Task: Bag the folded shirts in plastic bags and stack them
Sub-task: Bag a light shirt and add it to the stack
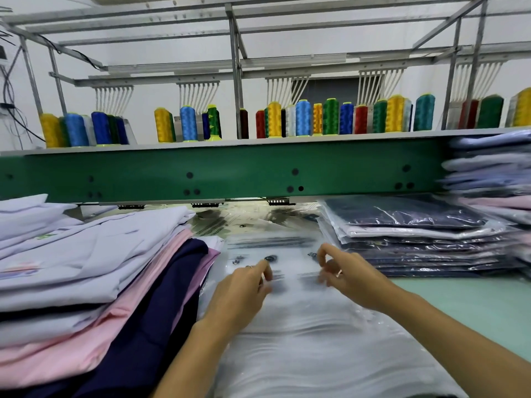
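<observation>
A pile of clear plastic bags (301,334) with dark print lies on the table right in front of me. My left hand (244,291) rests on the top bag, its fingertips pinching the plastic near a round printed mark. My right hand (347,271) hovers just right of it, thumb and fingers curled and pinching the same bag's film. A stack of folded shirts (86,271), white, pink and navy, lies at the left. Bagged shirts (411,234) are stacked at the right, a navy one on top.
A green machine beam (230,173) runs across behind the table, with thread cones (301,119) on the shelf above it. More folded shirts (494,173) are piled at the far right. Pale green tabletop (465,305) shows to the right of the bags.
</observation>
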{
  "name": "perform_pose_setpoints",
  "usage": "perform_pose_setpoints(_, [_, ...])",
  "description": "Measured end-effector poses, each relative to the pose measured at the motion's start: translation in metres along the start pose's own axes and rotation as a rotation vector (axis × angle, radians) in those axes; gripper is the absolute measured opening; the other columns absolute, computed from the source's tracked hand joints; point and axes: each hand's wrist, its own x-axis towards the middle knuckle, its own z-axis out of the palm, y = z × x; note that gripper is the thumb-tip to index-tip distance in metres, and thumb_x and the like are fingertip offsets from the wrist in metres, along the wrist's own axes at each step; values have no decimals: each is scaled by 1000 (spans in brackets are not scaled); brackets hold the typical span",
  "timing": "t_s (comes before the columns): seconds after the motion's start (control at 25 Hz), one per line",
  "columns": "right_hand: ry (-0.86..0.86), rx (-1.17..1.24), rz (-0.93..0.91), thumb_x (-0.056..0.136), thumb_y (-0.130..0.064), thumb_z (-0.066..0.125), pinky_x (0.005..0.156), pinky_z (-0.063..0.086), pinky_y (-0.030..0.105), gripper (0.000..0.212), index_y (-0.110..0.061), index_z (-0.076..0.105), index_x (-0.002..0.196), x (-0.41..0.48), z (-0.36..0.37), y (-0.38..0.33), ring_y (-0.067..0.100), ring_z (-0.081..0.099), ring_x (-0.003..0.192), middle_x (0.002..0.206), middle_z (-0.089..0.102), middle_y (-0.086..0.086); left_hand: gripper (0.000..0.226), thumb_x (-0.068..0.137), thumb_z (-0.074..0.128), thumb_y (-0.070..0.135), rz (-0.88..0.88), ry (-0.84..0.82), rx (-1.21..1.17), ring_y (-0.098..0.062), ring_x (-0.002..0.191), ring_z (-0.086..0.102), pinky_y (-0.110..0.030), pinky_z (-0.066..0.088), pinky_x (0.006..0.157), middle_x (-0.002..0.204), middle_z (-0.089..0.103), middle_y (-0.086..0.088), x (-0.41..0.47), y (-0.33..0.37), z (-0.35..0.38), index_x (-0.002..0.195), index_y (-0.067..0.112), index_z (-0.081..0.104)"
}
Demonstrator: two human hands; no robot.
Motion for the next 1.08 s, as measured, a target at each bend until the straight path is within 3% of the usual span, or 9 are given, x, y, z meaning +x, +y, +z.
perform_pose_setpoints(0.16, [-42,-246,-110,94,-3,53,83,53,29,48,-48,58,113,0,1,0,8,60,106,120,66,-19,25,95,53,8,71,158,93,-11,82,44,-30,37,54,90,44,13,1,0,-2,95,33,49])
perform_pose_setpoints(0.24, [-138,-326,-107,87,3,51,95,45,26,68,-44,55,135,-1,6,4,11,45,118,142,51,-22,35,94,50,2,85,104,156,-10,94,44,-27,31,56,97,41,14,3,0,-1,101,35,61])
perform_pose_setpoints(0.36, [-221,-318,0,79,10,42,101,39,32,91,-38,32,155,-2,12,8,15,36,120,152,41,-18,40,92,54,6,49,-114,193,-11,114,46,-30,42,69,114,49,18,1,-3,1,113,39,64])
perform_pose_setpoints(0.44, [-220,-280,51,79,13,39,105,36,33,96,-37,21,158,-4,13,10,15,33,125,156,36,-16,53,89,53,4,5,-152,202,-13,124,48,-35,48,84,130,54,18,-1,-5,0,128,40,56])
perform_pose_setpoints(0.64, [35,-267,37,79,14,42,107,36,28,98,-31,13,161,1,11,1,10,28,128,164,15,-19,100,77,47,-13,-13,131,241,-16,135,43,-28,45,78,162,22,19,2,-2,-2,158,35,12])
perform_pose_setpoints(0.8, [283,-82,37,77,16,45,107,37,31,86,-30,40,150,4,5,-5,7,30,132,152,36,-20,92,72,46,-18,-20,318,202,-13,149,26,-38,41,110,162,22,16,2,1,-10,151,29,39])
perform_pose_setpoints(0.88, [332,-56,-18,76,16,49,90,41,31,63,-35,60,110,2,1,-4,11,44,112,119,59,-19,67,69,52,-18,-49,365,151,-19,143,40,-43,40,108,154,43,9,2,0,-15,116,28,69])
perform_pose_setpoints(0.96, [328,-110,-42,75,16,50,72,38,31,53,-36,46,83,2,-3,1,19,49,88,83,56,-16,45,67,58,-18,2,364,123,-24,135,47,-41,41,103,145,53,0,2,-4,-18,80,25,61])
perform_pose_setpoints(1.08, [286,-78,-56,78,16,52,62,42,32,68,-49,42,97,3,-5,5,13,53,68,79,60,-12,52,72,51,-19,238,244,119,-23,134,39,-35,49,87,151,33,-1,5,-6,-12,91,28,42])
